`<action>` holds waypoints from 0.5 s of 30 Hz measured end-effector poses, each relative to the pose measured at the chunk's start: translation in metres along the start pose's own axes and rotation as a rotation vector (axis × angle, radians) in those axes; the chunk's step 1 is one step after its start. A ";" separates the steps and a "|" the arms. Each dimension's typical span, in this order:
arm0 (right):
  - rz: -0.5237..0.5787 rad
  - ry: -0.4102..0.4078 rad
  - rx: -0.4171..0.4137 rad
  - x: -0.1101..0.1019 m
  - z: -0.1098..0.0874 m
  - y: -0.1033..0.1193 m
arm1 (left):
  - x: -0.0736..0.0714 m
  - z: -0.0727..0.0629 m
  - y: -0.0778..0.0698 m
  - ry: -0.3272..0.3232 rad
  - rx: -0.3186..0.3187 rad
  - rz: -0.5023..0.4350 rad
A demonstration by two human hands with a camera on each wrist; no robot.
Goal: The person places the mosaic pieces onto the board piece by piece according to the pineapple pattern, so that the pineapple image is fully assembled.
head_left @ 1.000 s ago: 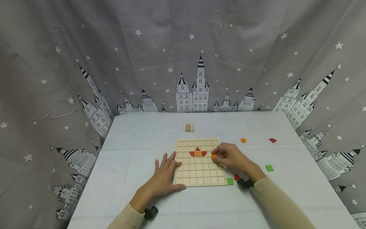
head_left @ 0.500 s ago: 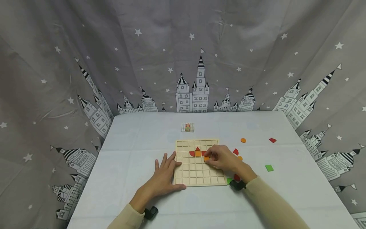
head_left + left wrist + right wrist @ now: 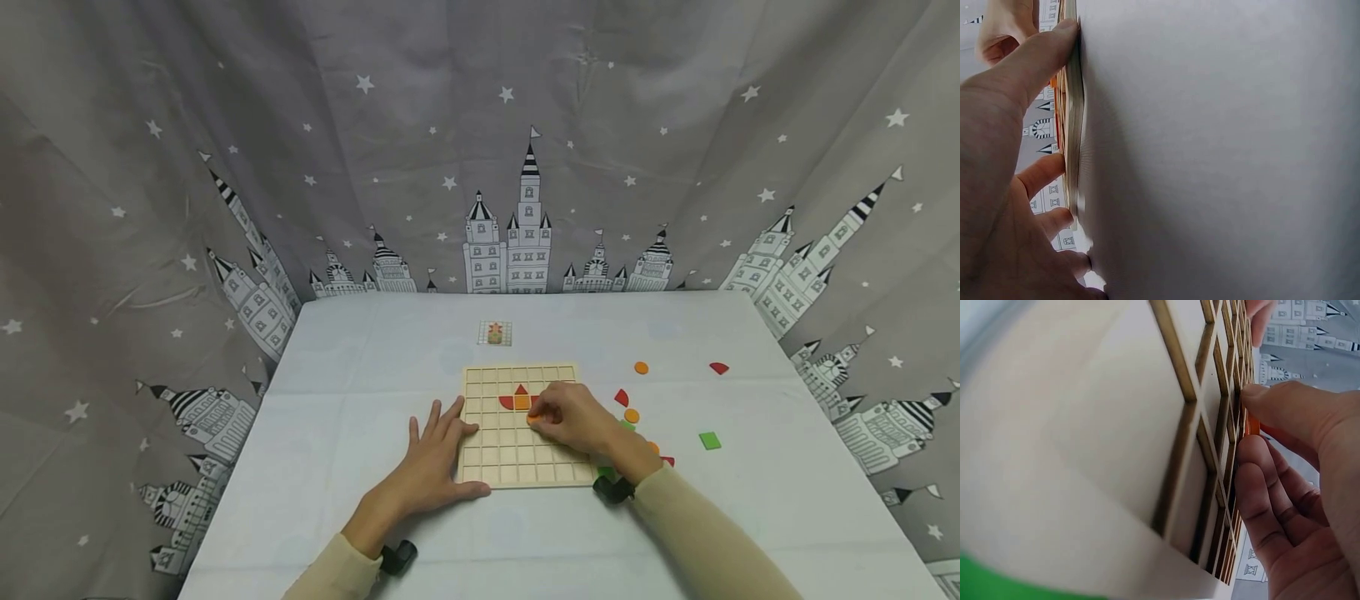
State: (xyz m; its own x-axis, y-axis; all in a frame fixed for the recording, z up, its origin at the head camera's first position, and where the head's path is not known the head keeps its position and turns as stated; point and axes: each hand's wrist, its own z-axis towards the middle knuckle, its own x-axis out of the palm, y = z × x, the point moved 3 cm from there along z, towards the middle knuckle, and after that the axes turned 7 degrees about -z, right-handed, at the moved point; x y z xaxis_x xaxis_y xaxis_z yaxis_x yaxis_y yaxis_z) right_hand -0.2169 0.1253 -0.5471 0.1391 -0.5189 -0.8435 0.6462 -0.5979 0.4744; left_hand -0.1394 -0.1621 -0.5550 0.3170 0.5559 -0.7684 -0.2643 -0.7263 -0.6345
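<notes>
Head view shows an orange piece (image 3: 533,420) pinched between the thumb and fingers of the right hand (image 3: 576,419), low over the gridded wooden board (image 3: 510,457), beside the laid pattern; whether it sits in a cell cannot be told. That pattern has an orange square (image 3: 522,402), a red triangle (image 3: 521,389) just beyond it and a red quarter-circle (image 3: 507,402) on its left, with more red partly covered at its right. The left hand (image 3: 429,465) lies spread wide, fingers at the board's left edge, thumb along its near edge. Right of the board, loose on the white worktop (image 3: 375,358), lie orange discs (image 3: 641,367), red pieces (image 3: 719,367) and green pieces (image 3: 709,440), some partly hidden by the right arm. Beyond the board lies a small pattern card (image 3: 495,333); behind the worktop hangs a grey curtain (image 3: 412,192) printed with castles and stars.
</notes>
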 end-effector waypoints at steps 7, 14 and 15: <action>0.009 0.023 0.041 0.001 0.000 0.001 | -0.001 -0.001 -0.001 -0.003 0.003 0.004; 0.053 0.063 0.109 -0.001 -0.001 0.000 | -0.002 -0.002 -0.002 -0.002 0.004 0.000; 0.055 0.066 0.110 -0.001 -0.001 0.000 | -0.001 -0.002 -0.002 0.001 0.002 0.004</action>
State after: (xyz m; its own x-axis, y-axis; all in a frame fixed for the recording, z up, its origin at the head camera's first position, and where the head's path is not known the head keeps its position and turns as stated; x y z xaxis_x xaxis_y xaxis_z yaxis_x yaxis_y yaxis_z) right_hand -0.2159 0.1264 -0.5464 0.2231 -0.5135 -0.8286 0.5509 -0.6349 0.5417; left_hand -0.1377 -0.1621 -0.5526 0.3172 0.5526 -0.7707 -0.2671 -0.7278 -0.6317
